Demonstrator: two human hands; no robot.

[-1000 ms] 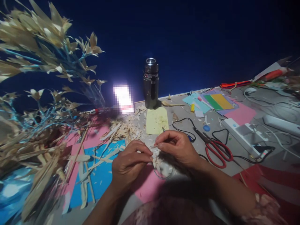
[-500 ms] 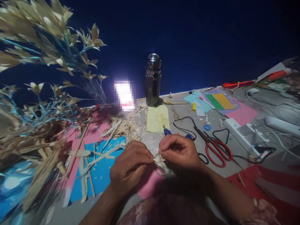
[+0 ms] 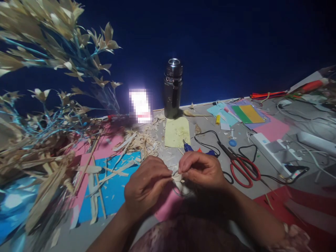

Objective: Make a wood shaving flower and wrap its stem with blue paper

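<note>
My left hand (image 3: pixel 147 182) and my right hand (image 3: pixel 204 171) meet low in the middle of the view, fingertips nearly touching. Between them is a small pale piece that looks like dried corn husk (image 3: pixel 179 182), with a thin loop of wire or cord around it. The left thumb and forefinger pinch its left side. The right fingers are closed at its upper right edge; what exactly lies inside that pinch is hidden. Just beyond the right hand is a blue glue gun (image 3: pixel 187 147), partly covered. Red-handled scissors (image 3: pixel 243 166) lie to the right.
Branches with pale husk flowers (image 3: pixel 99 42) rise at the left. Husk scraps and strips lie on a blue sheet (image 3: pixel 112 199). A dark flask (image 3: pixel 172 94) stands behind a yellow sheet (image 3: pixel 177 133). A white power strip (image 3: pixel 273 154) and cables lie at the right.
The pale husk piece has turned slightly between my fingers, and its upper edge now looks more curved. Both hands stay almost in place. The view has shifted a little.
</note>
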